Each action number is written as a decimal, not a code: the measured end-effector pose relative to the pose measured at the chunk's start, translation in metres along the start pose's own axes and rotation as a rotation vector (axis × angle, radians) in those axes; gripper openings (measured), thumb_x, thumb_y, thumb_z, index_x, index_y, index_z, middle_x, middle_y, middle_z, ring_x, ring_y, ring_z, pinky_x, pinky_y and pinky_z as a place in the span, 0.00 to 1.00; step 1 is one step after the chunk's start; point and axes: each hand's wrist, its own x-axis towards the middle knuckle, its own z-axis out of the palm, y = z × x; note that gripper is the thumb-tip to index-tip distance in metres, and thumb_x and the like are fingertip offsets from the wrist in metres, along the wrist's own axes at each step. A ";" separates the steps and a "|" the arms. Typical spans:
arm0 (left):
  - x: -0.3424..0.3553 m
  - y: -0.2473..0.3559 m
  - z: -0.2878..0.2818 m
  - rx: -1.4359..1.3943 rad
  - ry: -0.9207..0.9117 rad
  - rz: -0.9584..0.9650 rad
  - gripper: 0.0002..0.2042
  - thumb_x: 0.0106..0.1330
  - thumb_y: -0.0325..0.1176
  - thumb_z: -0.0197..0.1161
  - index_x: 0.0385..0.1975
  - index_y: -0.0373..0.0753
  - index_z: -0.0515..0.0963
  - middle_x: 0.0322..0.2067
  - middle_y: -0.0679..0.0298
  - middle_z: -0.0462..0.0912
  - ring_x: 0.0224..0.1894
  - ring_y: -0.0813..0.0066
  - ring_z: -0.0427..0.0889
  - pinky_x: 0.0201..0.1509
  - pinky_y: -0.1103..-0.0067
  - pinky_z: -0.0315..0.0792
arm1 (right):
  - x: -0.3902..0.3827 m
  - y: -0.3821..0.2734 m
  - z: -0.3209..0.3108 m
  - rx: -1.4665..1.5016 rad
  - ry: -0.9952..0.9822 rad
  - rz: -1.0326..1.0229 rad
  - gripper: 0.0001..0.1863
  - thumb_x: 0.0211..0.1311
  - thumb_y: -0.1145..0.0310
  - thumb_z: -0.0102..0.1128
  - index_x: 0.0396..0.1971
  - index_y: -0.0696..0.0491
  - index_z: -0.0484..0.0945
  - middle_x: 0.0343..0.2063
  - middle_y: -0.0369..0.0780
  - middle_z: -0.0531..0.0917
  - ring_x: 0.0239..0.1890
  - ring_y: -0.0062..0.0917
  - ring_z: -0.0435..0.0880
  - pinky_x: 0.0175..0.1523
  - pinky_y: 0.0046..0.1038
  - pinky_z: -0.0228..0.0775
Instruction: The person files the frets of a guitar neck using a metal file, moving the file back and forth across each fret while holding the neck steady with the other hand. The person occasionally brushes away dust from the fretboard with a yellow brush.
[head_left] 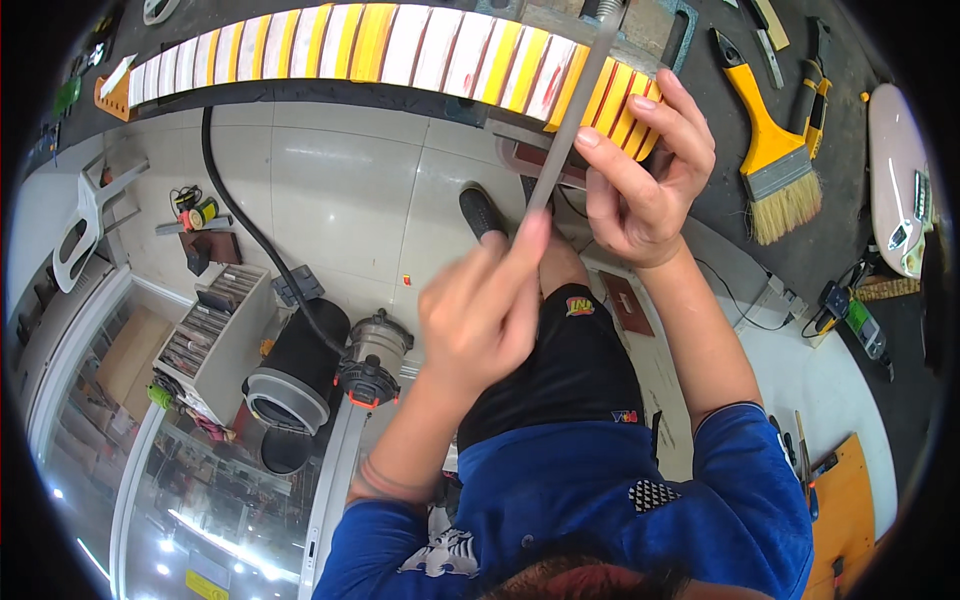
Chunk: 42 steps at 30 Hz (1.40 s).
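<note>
A guitar neck [330, 42] lies across the top of the view, its fretboard covered in white and yellow tape strips with thin bare lines between them. My left hand [480, 310], smeared by motion, is closed round the lower end of a long narrow grey file [568, 120]. The file slants across the fretboard near its right end. At that end my right hand [650, 170] is curled, its fingertips against the yellow-taped part of the neck and one fingertip close beside the file. The neck's left end shows bare orange wood [113, 95] with small holes.
A metal vise [650, 25] stands behind the neck's right end. On the dark bench lie a yellow-handled brush [765, 130], cutters [812, 90] and a pale oval object [900, 180]. Below are a vacuum [375, 355] with a black hose and a box of flat packs [210, 340].
</note>
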 end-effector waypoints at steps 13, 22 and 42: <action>0.029 0.003 0.003 -0.079 -0.011 0.011 0.26 0.62 0.12 0.66 0.63 0.32 0.84 0.22 0.59 0.76 0.20 0.68 0.75 0.27 0.74 0.72 | 0.001 0.000 0.002 0.005 0.021 -0.005 0.33 0.40 0.79 0.69 0.51 0.35 0.92 0.61 0.40 0.77 0.71 0.49 0.73 0.74 0.43 0.69; 0.033 0.007 0.002 -0.144 0.014 -0.011 0.26 0.63 0.14 0.68 0.64 0.35 0.84 0.24 0.59 0.77 0.19 0.66 0.74 0.25 0.71 0.71 | 0.004 -0.001 0.004 0.004 0.037 -0.003 0.32 0.42 0.79 0.72 0.51 0.35 0.92 0.60 0.41 0.77 0.70 0.50 0.74 0.73 0.43 0.69; -0.078 -0.006 -0.028 0.017 -0.044 -0.007 0.28 0.56 0.17 0.73 0.61 0.38 0.86 0.23 0.65 0.72 0.20 0.68 0.71 0.26 0.74 0.67 | -0.002 0.000 0.002 0.015 0.009 0.005 0.34 0.42 0.79 0.68 0.52 0.35 0.91 0.60 0.41 0.77 0.71 0.49 0.72 0.74 0.43 0.67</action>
